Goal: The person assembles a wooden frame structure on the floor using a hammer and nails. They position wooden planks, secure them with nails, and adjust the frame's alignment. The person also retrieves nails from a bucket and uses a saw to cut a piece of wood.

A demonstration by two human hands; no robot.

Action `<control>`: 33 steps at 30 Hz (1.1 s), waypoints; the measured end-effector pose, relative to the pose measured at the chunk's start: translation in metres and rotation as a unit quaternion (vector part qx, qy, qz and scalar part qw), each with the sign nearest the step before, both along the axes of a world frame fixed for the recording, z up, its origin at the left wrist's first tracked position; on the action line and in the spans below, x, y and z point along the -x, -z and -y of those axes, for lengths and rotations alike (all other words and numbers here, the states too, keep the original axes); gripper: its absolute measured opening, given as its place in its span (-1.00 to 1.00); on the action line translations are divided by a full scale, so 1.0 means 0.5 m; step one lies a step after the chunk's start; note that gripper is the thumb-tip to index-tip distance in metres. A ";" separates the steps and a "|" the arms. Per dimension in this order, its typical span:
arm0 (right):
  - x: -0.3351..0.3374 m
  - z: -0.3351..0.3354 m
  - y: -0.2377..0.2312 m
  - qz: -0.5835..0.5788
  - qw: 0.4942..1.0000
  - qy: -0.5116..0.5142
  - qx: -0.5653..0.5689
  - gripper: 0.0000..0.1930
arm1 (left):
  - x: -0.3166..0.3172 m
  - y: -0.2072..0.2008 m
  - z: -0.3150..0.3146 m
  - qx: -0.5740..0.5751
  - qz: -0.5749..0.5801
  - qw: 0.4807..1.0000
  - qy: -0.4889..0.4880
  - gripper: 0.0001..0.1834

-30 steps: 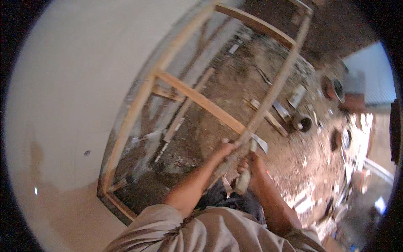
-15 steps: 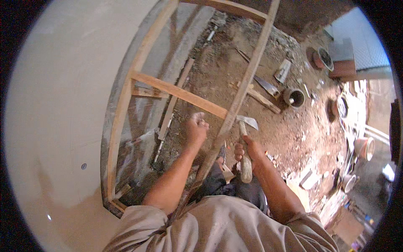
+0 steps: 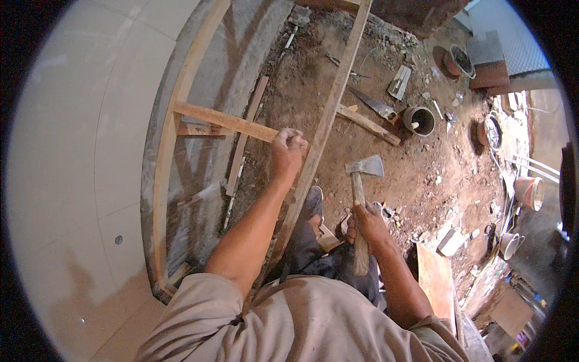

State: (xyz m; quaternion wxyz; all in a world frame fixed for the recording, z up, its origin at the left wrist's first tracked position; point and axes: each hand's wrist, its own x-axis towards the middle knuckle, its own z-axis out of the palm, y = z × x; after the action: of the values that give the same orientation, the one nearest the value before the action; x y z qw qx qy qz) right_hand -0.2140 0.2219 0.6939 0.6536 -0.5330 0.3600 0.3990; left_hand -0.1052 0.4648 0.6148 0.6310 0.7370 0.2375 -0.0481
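My right hand [image 3: 369, 228] grips the worn wooden handle of a hatchet [image 3: 358, 196]. The hatchet's grey metal head [image 3: 365, 166] points away from me, over the dirt to the right of the frame. My left hand [image 3: 289, 149] is closed, its fingers bent together, at the right end of a light wooden crosspiece [image 3: 226, 120]. It hides that end, and what its fingers hold cannot be seen. Beside these fingers runs the long wooden rail [image 3: 332, 119] of the frame, slanting up from my lap. The opposite rail [image 3: 172, 130] lies along the tiled floor's edge.
A handsaw [image 3: 373, 104], a wood offcut [image 3: 369, 125] and a dark bucket [image 3: 419, 122] lie beyond the rail on rubble-strewn dirt. More buckets [image 3: 529, 193] stand at the right. Pale tiled floor [image 3: 66, 175] fills the left, and a board [image 3: 435, 280] leans near my right elbow.
My left hand has moved up to the crosspiece's end by the rail. The hatchet has shifted slightly right, away from the rail, still in my right hand. The view has shifted a little.
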 end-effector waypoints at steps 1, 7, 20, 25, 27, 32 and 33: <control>0.006 0.007 0.002 0.010 1.000 0.000 -0.008 -0.74 | 0.006 0.014 0.003 -0.081 0.016 0.996 -0.031 -0.82; -0.001 0.008 0.038 -0.079 0.981 0.126 -0.127 -0.69 | 0.083 0.103 -0.004 -0.122 -0.140 0.976 -0.115 -0.52; 0.016 0.028 0.092 -0.043 0.871 0.487 -0.050 -0.77 | 0.146 0.115 0.068 -0.238 -0.243 0.938 0.068 0.03; 0.005 -0.091 0.103 -0.113 0.899 0.422 0.040 -0.72 | 0.135 0.163 0.057 -0.267 -0.284 0.919 0.061 -0.03; -0.028 -0.121 0.069 -0.163 0.921 0.333 -0.117 -0.72 | 0.135 0.197 0.024 -0.306 -0.290 0.897 0.129 -0.08; -0.026 -0.016 0.094 -0.125 0.953 0.241 -0.136 -0.74 | 0.143 0.161 0.050 -0.323 -0.237 0.914 0.063 -0.18; -0.026 0.009 0.099 -0.083 0.950 0.279 -0.111 -0.76 | 0.158 0.183 0.028 -0.350 -0.191 0.915 0.059 -0.19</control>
State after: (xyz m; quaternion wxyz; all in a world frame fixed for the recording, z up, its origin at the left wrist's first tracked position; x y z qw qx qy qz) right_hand -0.2009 0.2175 0.6442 0.7617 -0.3008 0.5005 0.2810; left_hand -0.1843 0.4506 0.5231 0.2714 0.9000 0.3113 -0.1394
